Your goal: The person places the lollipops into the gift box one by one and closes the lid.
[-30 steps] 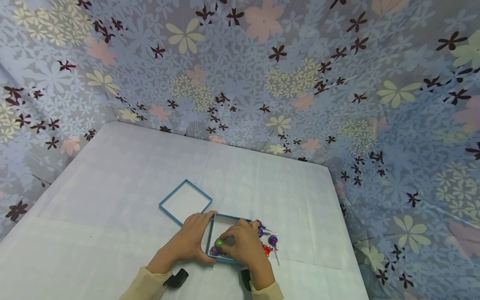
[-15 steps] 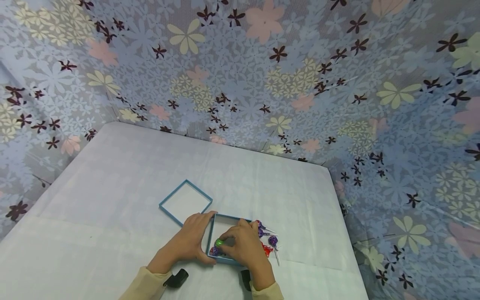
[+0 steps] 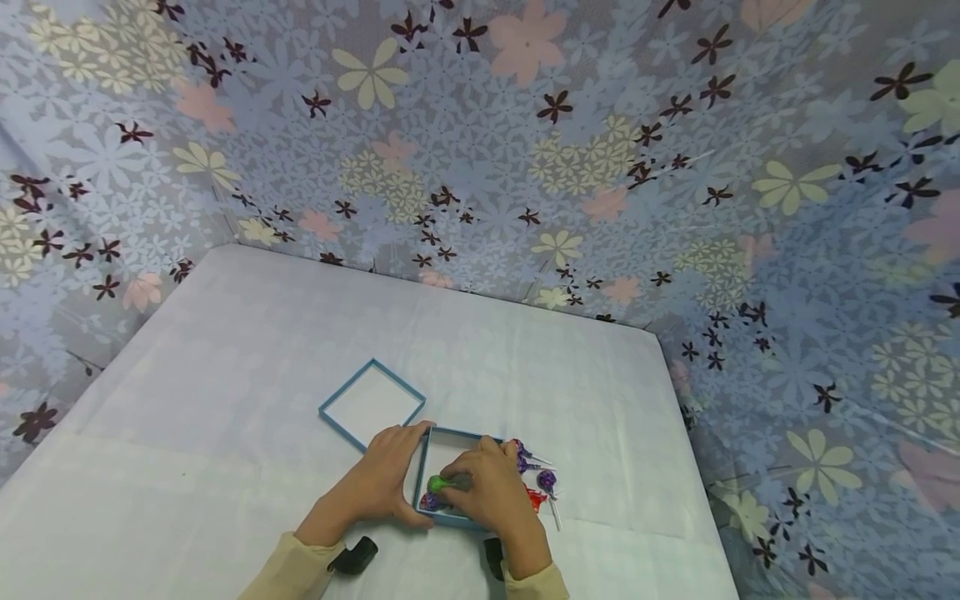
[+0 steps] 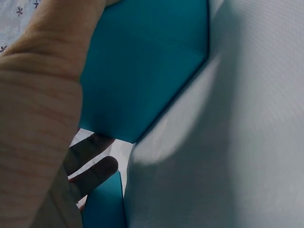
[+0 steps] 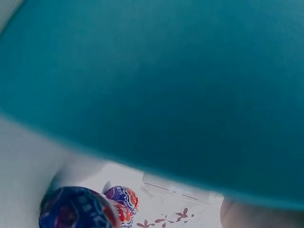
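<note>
A shallow blue box with a white inside (image 3: 422, 467) stands near the table's front. My left hand (image 3: 378, 475) grips its left side, fingers at the far corner and thumb at the near one. In the left wrist view, the box's blue outer wall (image 4: 142, 71) lies beside the wrist. Inside the box, my right hand (image 3: 495, 492) pinches a green lollipop (image 3: 437, 483); its stick is hidden by the hand. A purple-wrapped lollipop (image 3: 428, 502) lies in the near left corner. The right wrist view is mostly filled by the box wall (image 5: 166, 95).
Right of the box lie several lollipops: a purple one (image 3: 547, 480), a red one (image 3: 536, 498) and others partly behind the hand. A blue-rimmed white lid (image 3: 345, 385) lies behind my left hand. A white cloth (image 3: 600, 400) covers the table; flowered fabric hangs around it.
The green lollipop has turned slightly in my right hand, and more of its green wrapper shows between the fingers. My left hand and the box have stayed in place.
</note>
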`<state>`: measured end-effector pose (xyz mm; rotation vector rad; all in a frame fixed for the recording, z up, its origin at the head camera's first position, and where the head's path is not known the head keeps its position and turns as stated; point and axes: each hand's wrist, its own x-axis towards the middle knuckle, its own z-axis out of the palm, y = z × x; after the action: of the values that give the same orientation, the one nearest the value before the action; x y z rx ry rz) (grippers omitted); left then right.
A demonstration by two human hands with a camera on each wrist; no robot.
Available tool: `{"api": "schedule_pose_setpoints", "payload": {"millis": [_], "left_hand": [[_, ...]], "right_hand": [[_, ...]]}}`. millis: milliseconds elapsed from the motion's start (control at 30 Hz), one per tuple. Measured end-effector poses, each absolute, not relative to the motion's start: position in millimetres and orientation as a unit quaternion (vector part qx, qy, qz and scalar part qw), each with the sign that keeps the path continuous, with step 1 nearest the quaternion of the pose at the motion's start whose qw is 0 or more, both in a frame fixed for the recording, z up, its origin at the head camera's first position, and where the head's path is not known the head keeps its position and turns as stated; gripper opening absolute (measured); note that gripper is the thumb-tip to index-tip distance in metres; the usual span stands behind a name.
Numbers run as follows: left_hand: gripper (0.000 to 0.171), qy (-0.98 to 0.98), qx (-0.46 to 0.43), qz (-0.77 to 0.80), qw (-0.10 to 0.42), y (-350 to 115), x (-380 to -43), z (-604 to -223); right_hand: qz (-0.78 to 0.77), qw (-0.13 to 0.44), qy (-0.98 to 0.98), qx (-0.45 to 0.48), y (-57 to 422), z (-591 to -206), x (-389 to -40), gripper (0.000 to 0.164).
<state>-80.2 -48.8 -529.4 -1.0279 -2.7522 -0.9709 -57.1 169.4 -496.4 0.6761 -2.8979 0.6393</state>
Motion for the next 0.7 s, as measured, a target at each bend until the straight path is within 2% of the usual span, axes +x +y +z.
{"api": "schedule_pose_setpoints", "payload": {"millis": [400, 700], "left_hand": [[0.135, -0.891, -0.33, -0.312, 0.02, -46, -81, -530], [0.134, -0.892, -0.326, -0.312, 0.011, -47, -79, -528]], "right_hand": [[0.237, 0.123, -0.935, 0.236, 178, -489, -50, 0.017], [0.25, 0.154, -0.939, 0.181, 183, -483, -45, 0.021]]}}
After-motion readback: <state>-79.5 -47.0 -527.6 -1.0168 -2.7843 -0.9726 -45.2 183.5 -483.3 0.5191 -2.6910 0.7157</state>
